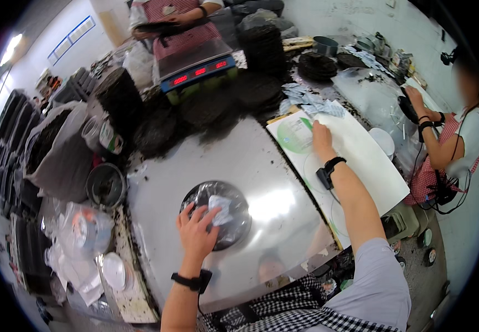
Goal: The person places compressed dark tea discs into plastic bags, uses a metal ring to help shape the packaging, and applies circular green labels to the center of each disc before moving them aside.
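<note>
My left hand (pixel 198 229) has its fingers spread over a dark round disc (pixel 234 221) wrapped in clear plastic on the shiny metal worktop (pixel 159 249). A small pale paper slip (pixel 221 205) lies on the disc beside my fingertips. My right hand (pixel 322 138) reaches to a large white sheet stack (pixel 375 185) at the right, its fingers closed at the edge of a green round label (pixel 292 141) on top.
Stacked dark cakes (pixel 112 97) and a scale (pixel 195 72) stand beyond the worktop. A sack (pixel 57 155), bowl (pixel 105 185) and plastic bags (pixel 84 238) are left. One co-worker (pixel 173 22) holds a dark disc opposite; another (pixel 444 138) works at right.
</note>
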`<control>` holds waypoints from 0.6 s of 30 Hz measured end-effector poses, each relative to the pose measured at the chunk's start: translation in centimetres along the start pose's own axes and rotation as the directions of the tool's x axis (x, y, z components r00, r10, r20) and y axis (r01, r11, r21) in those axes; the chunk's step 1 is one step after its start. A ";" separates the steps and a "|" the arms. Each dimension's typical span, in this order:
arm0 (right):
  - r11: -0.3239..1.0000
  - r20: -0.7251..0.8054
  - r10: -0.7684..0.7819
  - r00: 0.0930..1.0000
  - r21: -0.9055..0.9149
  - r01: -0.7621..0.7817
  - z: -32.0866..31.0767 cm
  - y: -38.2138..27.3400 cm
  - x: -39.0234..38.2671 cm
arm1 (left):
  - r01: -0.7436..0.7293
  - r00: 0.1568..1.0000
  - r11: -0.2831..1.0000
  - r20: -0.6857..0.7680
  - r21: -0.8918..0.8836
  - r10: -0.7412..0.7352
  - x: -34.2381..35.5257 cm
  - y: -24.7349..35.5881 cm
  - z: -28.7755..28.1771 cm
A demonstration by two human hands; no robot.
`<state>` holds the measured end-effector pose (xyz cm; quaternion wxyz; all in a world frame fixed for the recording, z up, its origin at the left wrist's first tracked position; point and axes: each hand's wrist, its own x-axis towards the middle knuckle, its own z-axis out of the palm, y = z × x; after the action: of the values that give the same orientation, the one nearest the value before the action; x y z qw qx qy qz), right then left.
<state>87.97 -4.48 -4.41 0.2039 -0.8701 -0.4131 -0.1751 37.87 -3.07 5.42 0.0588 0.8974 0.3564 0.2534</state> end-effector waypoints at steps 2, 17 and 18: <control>0.995 -0.032 -0.055 0.998 -0.086 0.052 0.4 0.7 0.7 | -0.015 1.000 0.999 -0.028 -0.035 0.014 0.0 0.1 0.0; 0.974 0.022 0.227 0.974 -0.017 -0.227 -1.7 -0.1 2.0 | 0.008 0.997 0.997 -0.076 -0.076 -0.014 -1.0 -0.1 0.0; 0.993 0.004 0.108 0.994 -0.043 -0.108 -1.7 0.1 2.4 | -0.001 0.997 0.997 -0.077 -0.076 -0.005 -0.6 0.0 0.2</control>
<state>89.25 -3.87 -1.81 0.1930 -0.8960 -0.3622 -0.1697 37.59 -3.47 5.03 0.0793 0.8837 0.3494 0.3012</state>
